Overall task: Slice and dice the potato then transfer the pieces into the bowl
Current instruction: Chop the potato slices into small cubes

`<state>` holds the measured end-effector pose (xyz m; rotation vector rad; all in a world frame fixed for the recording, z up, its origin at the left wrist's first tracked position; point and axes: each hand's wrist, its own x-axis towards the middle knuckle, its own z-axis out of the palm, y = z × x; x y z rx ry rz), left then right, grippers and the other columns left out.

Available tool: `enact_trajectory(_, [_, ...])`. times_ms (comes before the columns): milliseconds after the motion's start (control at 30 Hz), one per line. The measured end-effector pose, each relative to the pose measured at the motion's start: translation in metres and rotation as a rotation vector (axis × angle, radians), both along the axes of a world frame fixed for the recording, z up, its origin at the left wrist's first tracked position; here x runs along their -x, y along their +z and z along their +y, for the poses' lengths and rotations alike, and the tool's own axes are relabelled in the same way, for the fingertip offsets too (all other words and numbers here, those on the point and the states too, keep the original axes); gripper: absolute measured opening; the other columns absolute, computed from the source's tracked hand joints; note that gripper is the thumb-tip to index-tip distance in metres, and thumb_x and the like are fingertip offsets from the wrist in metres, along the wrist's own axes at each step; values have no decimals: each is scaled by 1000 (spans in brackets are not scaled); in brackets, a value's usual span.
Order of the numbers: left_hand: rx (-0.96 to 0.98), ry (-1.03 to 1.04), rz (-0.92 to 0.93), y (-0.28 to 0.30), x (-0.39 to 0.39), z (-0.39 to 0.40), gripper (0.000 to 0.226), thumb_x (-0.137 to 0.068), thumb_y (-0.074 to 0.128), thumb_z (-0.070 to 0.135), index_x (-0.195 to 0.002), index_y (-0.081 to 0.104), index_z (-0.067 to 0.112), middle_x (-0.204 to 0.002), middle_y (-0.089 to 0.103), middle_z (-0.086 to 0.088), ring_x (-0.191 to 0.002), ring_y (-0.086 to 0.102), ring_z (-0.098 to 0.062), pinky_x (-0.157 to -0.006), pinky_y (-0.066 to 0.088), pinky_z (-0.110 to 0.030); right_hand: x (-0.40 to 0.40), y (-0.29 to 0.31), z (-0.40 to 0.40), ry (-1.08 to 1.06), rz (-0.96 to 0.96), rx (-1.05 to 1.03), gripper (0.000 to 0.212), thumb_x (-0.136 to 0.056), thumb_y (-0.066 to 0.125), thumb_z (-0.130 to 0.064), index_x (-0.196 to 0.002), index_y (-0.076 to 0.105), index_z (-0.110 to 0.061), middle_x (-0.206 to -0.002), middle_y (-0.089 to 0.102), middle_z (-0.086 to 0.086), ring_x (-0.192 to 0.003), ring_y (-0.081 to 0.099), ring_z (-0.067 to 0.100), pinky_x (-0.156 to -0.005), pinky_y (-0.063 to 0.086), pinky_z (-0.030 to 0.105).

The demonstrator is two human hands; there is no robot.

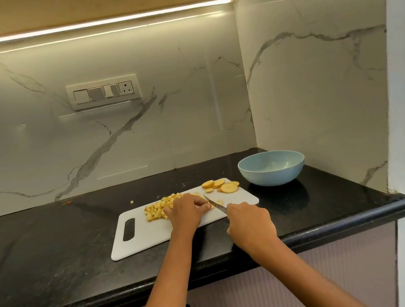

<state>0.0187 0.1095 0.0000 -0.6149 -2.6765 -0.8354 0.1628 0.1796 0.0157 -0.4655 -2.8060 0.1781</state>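
Black stone desk (51, 243) with a rounded front edge. Behind and to the right, white marble-veined wall (188, 102). On it, white switch panel (103, 92). Overhead, lit light strip (96, 23). Below, ribbed pale cabinet front (320, 267).

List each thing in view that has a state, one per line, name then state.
potato slices: uncut rounds, at the board's far right corner
diced potato: piled on the board
bowl: upright, empty
knife: gripped, tip on the board
left hand: fingers curled, holding down potato
right hand: grips the knife
cutting board: flat on the counter
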Motion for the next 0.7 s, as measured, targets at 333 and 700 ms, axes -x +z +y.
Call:
enact_trajectory(333, [9,-12,-25,2,3,2,15,-86,64,34,-92,74,25,-115,64,9,-117,48,-17,-105,20,-44,10,6,-9,12,-22,-45,27,-99,42,-19,-123,51,-10,-118,58,8,-103,58,20,-79,42,26])
enact_trajectory(700, [7,18,13,2,-3,3,16,-87,62,33,-93,74,23,-114,65,8,-115,49,-17,-103,21,-41,2,0,-8,2,5,-121,29,-99,42,-14,-127,49,-8,-117,58,9,-102,59,21,-73,39,26])
